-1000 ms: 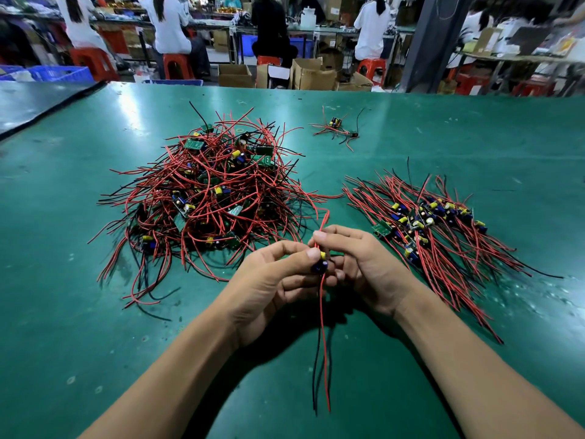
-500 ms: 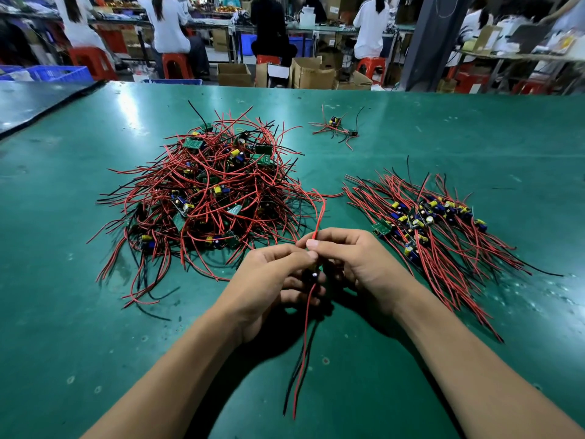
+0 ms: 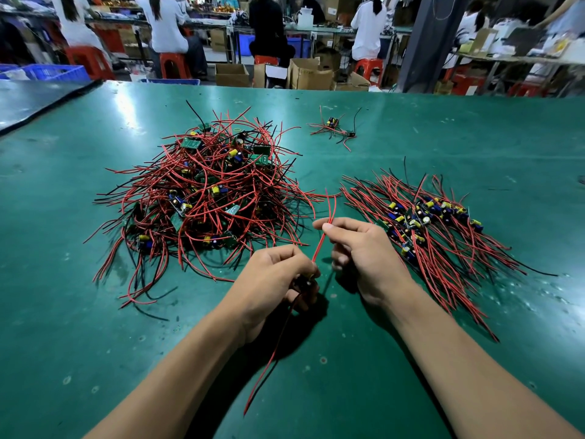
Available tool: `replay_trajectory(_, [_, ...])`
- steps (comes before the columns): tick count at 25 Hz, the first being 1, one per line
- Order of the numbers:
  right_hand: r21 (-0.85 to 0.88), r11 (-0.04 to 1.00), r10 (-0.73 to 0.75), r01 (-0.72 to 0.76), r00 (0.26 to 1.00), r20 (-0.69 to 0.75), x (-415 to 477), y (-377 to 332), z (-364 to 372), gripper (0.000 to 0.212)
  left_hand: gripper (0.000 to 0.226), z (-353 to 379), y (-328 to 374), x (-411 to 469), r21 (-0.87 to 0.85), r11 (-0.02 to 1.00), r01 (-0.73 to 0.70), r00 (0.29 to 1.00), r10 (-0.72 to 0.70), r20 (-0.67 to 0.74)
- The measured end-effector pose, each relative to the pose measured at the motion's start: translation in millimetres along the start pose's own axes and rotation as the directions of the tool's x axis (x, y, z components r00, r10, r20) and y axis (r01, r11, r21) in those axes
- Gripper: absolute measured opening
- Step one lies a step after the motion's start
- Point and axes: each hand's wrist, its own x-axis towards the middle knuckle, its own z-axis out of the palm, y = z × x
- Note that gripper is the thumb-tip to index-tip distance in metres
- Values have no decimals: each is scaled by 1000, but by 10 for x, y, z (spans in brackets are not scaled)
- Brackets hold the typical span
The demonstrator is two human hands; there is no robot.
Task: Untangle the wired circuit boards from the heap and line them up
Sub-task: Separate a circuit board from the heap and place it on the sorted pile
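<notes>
One wired circuit board (image 3: pixel 306 284) is held just above the surface (image 3: pixel 95 359), in front of the gap between the heap (image 3: pixel 205 191) and the lined-up row (image 3: pixel 427 223). It is largely hidden; only a dark component shows.

The step in hand is judged to be the straightening of this board's wires before it is laid down. The upper leads (image 3: pixel 320 243) should be drawn taut with a light, even pull (a jerk would likely strain the solder joints). The board should then be set beside the row, with its body level with the other bodies and its wires parallel to theirs. The lower leads (image 3: pixel 272 356) hang free toward the near edge and should be checked for loops.

The left hand (image 3: pixel 272 280) is closed, its fingers curled round the board. The right hand (image 3: pixel 364 255) pinches the upper leads between thumb and forefinger; its other fingers are loosely curled and hold nothing.

A small stray cluster (image 3: pixel 334 128) lies well apart, farther back.
</notes>
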Motion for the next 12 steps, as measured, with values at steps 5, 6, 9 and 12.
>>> replay_trajectory(5, [12,997,74,-77,982,173,-47,26,-39,13,14,2,-28,6,-47,999,14,999,-16,-51])
replay_trajectory(6, [-30,994,113,-109,965,236,-72,28,-47,17,14,2,-32,13,-57,998,17,998,-20,-57])
replay_trajectory(9, [-135,979,183,-152,947,264,-110,40,-48,22,21,-1,-31,16,-63,998,28,998,-32,-62])
replay_trajectory(12, [-148,984,118,-94,980,161,-94,17,-41,15,20,-4,-12,2,-3,1000,31,999,-31,-36])
